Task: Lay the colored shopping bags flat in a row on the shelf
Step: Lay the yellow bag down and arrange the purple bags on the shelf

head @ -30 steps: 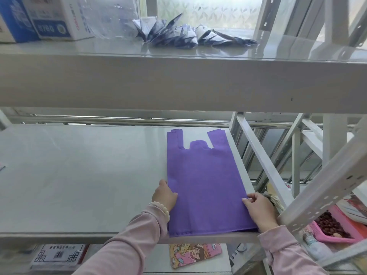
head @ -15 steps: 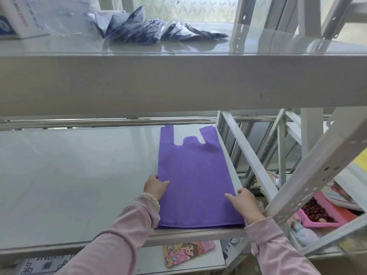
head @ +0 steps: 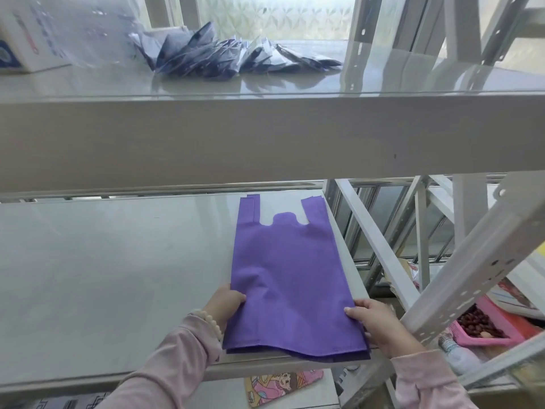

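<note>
Both hands, left hand [head: 225, 302] and right hand [head: 377, 323], pinch the purple bag [head: 289, 278] at its near corners. Its near edge overhangs the shelf [head: 118, 261]; releasing could let it slide off.

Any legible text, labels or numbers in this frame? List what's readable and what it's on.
None can be read.
White box, upper shelf, far left: red and blue print, too blurred.
Printed sheet, below the shelf at bottom left: dark marks, illegible.
Cartoon pouch: picture only.
Purple bag: no print visible.
</note>
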